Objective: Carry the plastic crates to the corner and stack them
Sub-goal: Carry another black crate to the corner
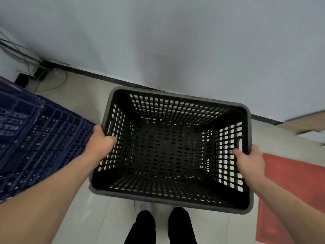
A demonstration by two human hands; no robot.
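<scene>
At frame centre, the black crate (168, 150) is gripped at both side rims: left hand (101, 140) and right hand (249, 161) fingers curled over them. Blue crates (35, 138) sit at left.

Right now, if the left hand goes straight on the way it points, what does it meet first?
The left hand grips the black crate at its left rim. Beyond, the line runs to the grey wall; the crate's far rim would probably touch first, depth unclear.
</scene>
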